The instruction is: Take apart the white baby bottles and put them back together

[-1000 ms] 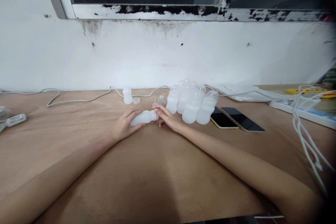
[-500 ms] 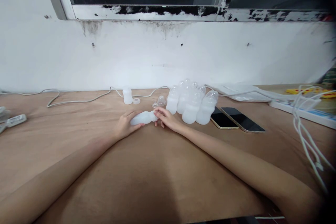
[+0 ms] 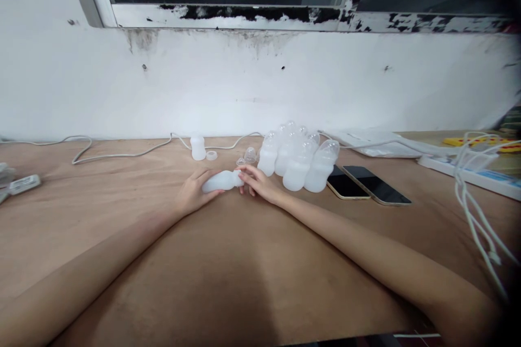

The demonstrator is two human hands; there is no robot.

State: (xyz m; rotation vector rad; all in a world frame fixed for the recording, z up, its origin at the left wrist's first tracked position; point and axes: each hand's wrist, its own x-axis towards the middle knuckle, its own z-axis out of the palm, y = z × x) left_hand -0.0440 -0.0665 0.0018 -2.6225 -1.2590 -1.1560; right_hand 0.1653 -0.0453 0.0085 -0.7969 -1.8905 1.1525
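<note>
Bottle (image 3: 217, 181), white and translucent, lies on its side on the wooden table (image 3: 244, 260), held between both hands. Left hand (image 3: 192, 193) is wrapped around the bottle's body from beneath, fingers curled over it and hiding part of its wall. Right hand (image 3: 258, 184) grips the neck end with its fingertips; whatever sits on the neck is covered by them and cannot be made out. Just beyond the bottle's neck lie a clear dome cap (image 3: 249, 154) and a small ring, blurred. Right of the bottle stands a tight cluster of capped bottles (image 3: 299, 157), the rear ones partly hidden by the front ones. Right of the cluster lie two phones (image 3: 362, 184), screens dark. Behind the bottle stand a small bottle (image 3: 198, 147) and a white ring (image 3: 211, 155), with a white cable (image 3: 122, 153) running along the wall.
</note>
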